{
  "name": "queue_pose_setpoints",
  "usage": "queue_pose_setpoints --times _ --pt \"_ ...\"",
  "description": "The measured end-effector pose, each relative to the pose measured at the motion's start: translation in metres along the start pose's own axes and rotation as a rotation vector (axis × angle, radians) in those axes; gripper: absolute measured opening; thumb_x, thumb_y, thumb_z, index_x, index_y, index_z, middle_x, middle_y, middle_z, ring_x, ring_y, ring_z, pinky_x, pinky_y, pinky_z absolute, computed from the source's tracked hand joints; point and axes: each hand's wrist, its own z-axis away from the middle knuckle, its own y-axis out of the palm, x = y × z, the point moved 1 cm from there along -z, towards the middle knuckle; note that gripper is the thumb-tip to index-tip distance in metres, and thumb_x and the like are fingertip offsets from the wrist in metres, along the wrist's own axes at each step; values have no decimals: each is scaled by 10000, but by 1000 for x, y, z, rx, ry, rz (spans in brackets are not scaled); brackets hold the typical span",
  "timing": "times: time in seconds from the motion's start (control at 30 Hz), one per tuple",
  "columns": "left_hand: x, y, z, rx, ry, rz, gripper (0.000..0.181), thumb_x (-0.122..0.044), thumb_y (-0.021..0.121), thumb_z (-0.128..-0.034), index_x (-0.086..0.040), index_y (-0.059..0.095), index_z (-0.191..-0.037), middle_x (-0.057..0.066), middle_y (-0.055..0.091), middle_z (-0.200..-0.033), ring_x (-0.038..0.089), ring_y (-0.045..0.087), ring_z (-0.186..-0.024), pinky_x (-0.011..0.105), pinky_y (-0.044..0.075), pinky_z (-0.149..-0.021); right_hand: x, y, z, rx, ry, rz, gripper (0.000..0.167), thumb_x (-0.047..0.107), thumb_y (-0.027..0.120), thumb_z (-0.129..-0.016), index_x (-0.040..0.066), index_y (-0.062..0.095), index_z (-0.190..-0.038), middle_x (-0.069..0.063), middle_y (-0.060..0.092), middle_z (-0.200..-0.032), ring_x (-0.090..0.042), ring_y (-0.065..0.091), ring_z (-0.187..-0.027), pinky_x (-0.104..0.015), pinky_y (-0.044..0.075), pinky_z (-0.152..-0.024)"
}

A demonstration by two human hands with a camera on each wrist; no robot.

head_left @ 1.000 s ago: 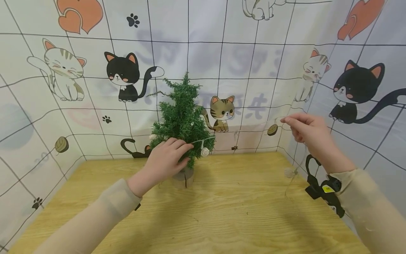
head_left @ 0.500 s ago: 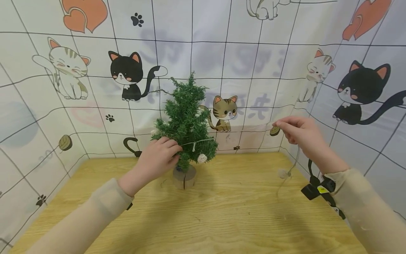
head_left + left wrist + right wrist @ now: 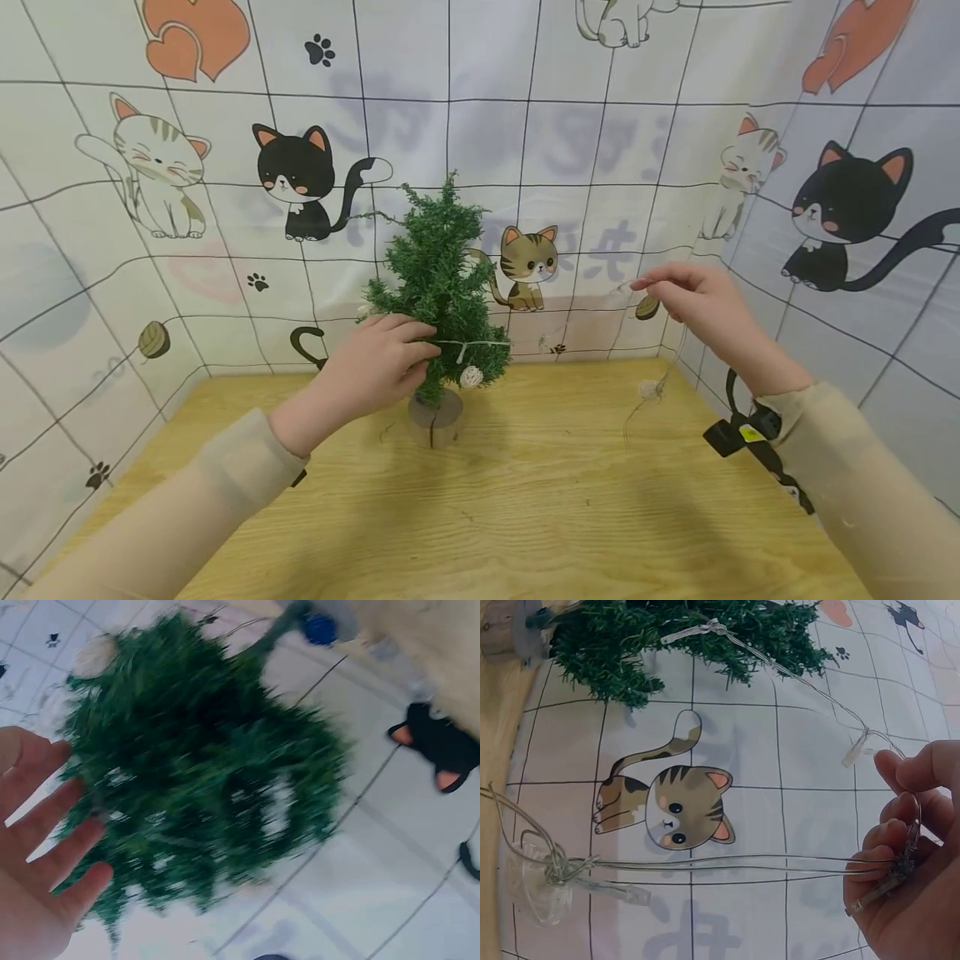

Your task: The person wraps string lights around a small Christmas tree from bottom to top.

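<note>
A small green artificial Christmas tree [image 3: 435,258] stands upright on a round wooden base [image 3: 435,421]. My left hand [image 3: 367,362] is at its lower left branches. In the left wrist view the fingers [image 3: 60,851] are spread and loosely bent beside the needles. Clear string lights [image 3: 694,634] cross the lower front of the tree and run right to my right hand [image 3: 701,312], which pinches the wire between thumb and fingers. More wire lies in its curled fingers. From it hangs a clear plastic piece [image 3: 544,892]. A white woven ball [image 3: 471,377] hangs low on the tree.
The light wooden tabletop [image 3: 525,500] meets a cat-printed cloth wall [image 3: 495,125] close behind the tree. Another such cloth side [image 3: 885,350] rises on the right. A blue piece [image 3: 320,630] shows near the trunk's foot.
My left hand has shifted left along the branches. My right hand has moved left, nearer the tree, and the hanging plastic piece has swung left with it.
</note>
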Motion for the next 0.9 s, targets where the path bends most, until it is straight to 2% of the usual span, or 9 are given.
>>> queue_pose_setpoints --times 0.2,0.27,0.33,0.43,0.53,0.67,0.73,0.8,0.9 --pt "-9 -38 -29 28 18 -93 92 -213 671 -893 -191 757 -919 -41 690 -909 194 622 -811 356 420 -684 17 0 -4 -3 -10 20 279 307 520 -993 153 697 -1145 -21 554 -818 -197 347 -576 -340 314 -504" --pt "-11 -49 -42 23 38 -100 97 -215 657 -902 -191 750 -909 -47 680 -873 183 604 -773 338 387 -643 24 1 -5 0 -19 18 275 316 522 -993 164 701 -1136 -30 560 -870 -198 334 -561 -345 317 -517" --pt "-12 -58 -55 28 52 -76 113 -209 644 -912 -183 752 -933 -40 682 -895 181 606 -787 331 405 -647 31 3 -7 -4 -46 1 259 300 528 -991 163 712 -1113 -63 527 -828 -200 320 -555 -346 314 -532" --pt "-12 -69 -75 57 39 34 150 -195 617 -939 -172 752 -1000 -29 690 -969 172 619 -816 336 459 -661 40 6 -10 -16 -116 -45 240 239 532 -992 130 727 -1078 -39 555 -876 -196 391 -640 -318 333 -577" --pt "-10 -73 -94 146 -46 207 193 -214 574 -978 -180 732 -1084 -35 681 -1071 148 626 -910 341 491 -741 49 10 -11 -14 -190 -102 230 179 536 -990 87 734 -1062 -4 601 -974 -195 472 -800 -277 381 -632" --pt "-8 -68 -118 268 -173 455 258 -266 520 -1013 -199 676 -1208 -41 645 -1181 137 591 -1048 354 459 -871 60 15 -14 13 -271 -137 215 121 549 -981 38 734 -1056 -23 593 -1047 -190 510 -930 -258 427 -735" --pt "-10 -63 -126 319 -205 559 294 -282 505 -1020 -200 638 -1269 -33 622 -1232 149 572 -1100 360 446 -910 64 18 -15 33 -311 -128 212 109 560 -975 21 733 -1060 -38 563 -1077 -195 494 -948 -267 419 -751" --pt "-12 -57 -132 365 -209 638 330 -294 494 -1024 -197 599 -1322 -21 596 -1285 164 556 -1143 366 440 -931 68 19 -17 45 -333 -106 209 121 577 -970 33 739 -1069 -26 533 -1114 -183 469 -961 -278 399 -759" --pt "-16 -51 -138 424 -175 715 384 -303 480 -1029 -178 527 -1389 -6 558 -1333 172 527 -1195 355 432 -955 75 21 -18 63 -356 -75 207 161 597 -969 84 750 -1086 -11 498 -1133 -174 447 -956 -305 375 -760"
